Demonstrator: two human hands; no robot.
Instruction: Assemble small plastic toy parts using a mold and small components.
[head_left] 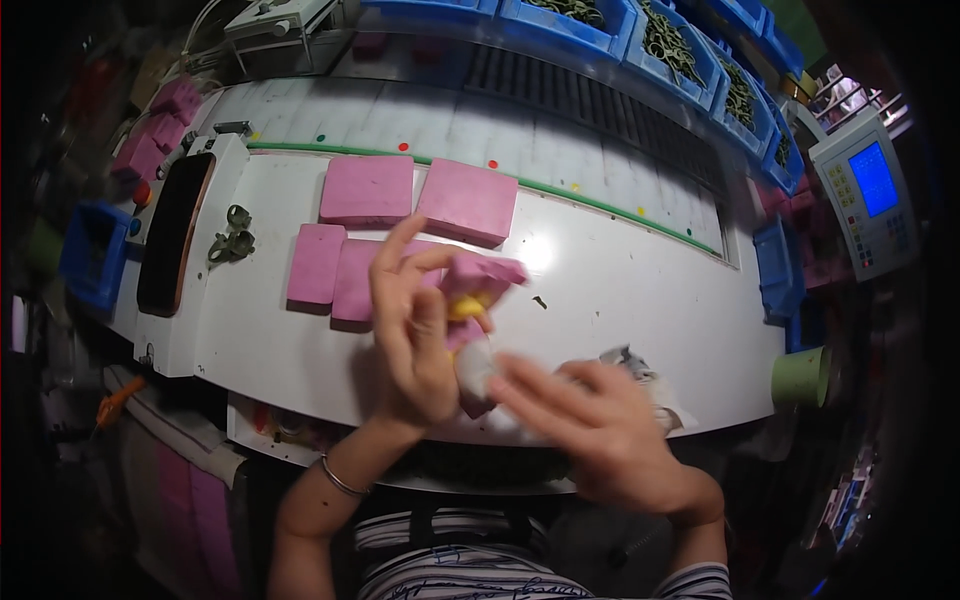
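Observation:
My left hand [415,345] is raised over the white worktop, its fingers closed round a pink rubber block [485,275] with an uneven edge. A yellow part [467,306] shows within the pink. Coming in from the right, my right hand [610,430] is smeared by motion. At its fingertips is a white rounded, puff-like piece [476,370], close against the lower end of the pink block. The exact grip on this white piece is blurred. Several pink blocks [367,188] lie flat on the worktop beyond my left hand.
Green looped pieces [232,240] lie left of the blocks, beside a black-topped device [176,235]. Blue bins [668,50] of green pieces line the back. A crumpled white and grey cloth [645,380] lies by my right hand. A control panel [866,190] stands at right, above a green cup [800,378].

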